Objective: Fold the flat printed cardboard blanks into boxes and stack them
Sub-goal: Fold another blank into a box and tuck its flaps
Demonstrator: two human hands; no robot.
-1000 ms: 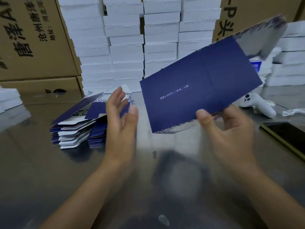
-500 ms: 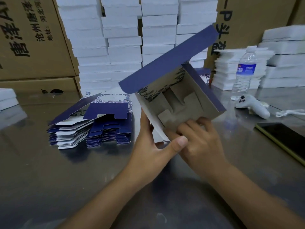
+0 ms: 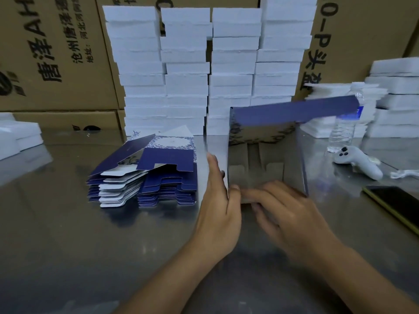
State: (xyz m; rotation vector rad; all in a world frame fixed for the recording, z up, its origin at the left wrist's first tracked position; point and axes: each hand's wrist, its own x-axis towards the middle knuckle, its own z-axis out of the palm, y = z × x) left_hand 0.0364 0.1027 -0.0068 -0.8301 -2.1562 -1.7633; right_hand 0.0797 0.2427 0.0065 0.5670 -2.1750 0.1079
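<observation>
Rear of station: brown cartons with printed lettering, standing behind four columns of white slabs. More white slabs are stacked at the far right and far left.

Work surface: a reflective metal table.

Item in work: one box, partly formed, standing on the table right of centre with its open side up. The brown inside and cut bottom flaps are visible. Its blue lid panel is raised at the far side and slants up to the right.

Stock: a pile of flat blanks, blue and white, lies on the table just left of the box and apart from it. The top blanks are splayed.

Left hand: fingers straight and together, laid flat against the outside of the box's left wall, with the thumb at the near left corner.

Right hand: blurred. Fingers stretched out toward the left and lying along the box's near wall, close to the left thumb. Nothing is seen curled in them.

Other items, right side of the table: a dark phone with a yellow edge at the frame border, a clear bottle upright behind the lid panel, a white controller in front of the bottle, and a white cord beside the controller.
</observation>
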